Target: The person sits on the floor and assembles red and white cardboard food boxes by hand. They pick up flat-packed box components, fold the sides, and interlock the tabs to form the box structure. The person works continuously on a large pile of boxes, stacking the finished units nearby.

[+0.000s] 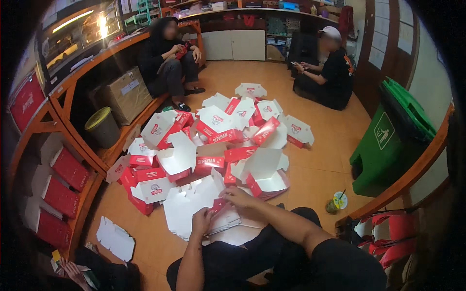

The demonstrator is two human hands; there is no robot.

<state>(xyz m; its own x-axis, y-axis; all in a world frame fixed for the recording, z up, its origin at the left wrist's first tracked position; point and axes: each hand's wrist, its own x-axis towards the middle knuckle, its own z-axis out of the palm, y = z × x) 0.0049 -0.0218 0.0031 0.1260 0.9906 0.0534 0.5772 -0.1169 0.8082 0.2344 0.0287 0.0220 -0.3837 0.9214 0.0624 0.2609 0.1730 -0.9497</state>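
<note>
At the near edge of the box pile (216,119), btwn it and the wearer's lap (228,262), sits a carton (187,206), its white panel spread toward the pile's L side, w/ a red flap (219,205) raised at the R side of that panel. L hand (202,221) is on the side away from the pile, fingers bent & closed on the flap's lower end; R hand (236,198) is on the pile side, arm slanting across, fingertips pinched at the upper end, hardly any gap showing. How firm either grip is, can't tell. Flap's long axis seems to slant from L hand up toward the pile, so prob that line matters most: one hand per end, L nearer the lap, R nearer the pile. Flat white sheets (225,224) lie just under the hands, also on the pile's near side
</note>
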